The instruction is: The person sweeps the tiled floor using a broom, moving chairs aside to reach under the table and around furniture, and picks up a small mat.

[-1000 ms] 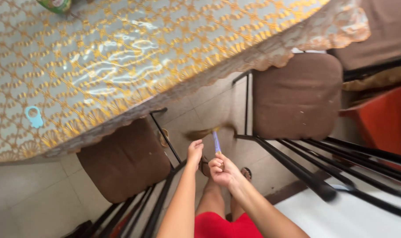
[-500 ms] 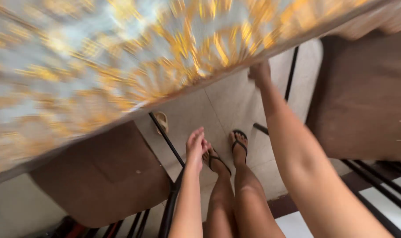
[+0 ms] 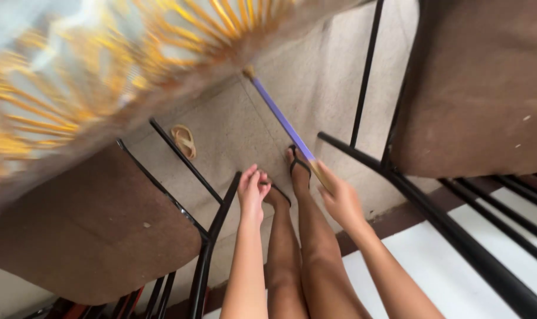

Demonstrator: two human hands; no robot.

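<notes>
My right hand (image 3: 340,199) grips the near end of a long purple broom handle (image 3: 283,120). The handle runs up and to the left across the tiled floor, and its far end goes under the table edge. My left hand (image 3: 252,190) hangs with loose fingers just above the black frame of the left chair (image 3: 212,220), holding nothing. My two legs and sandalled feet (image 3: 298,167) stand between the hands, between the two chairs.
A table with a gold-patterned shiny cloth (image 3: 97,65) fills the upper left. A brown cushioned chair (image 3: 85,230) stands at lower left and another (image 3: 481,88) at upper right, both with black metal frames. A loose sandal (image 3: 184,140) lies on the floor under the table.
The view has tipped down towards the floor. My right hand has dropped from the table edge to beside my legs, with the purple handle in it reaching under the table. My left hand has barely moved.
</notes>
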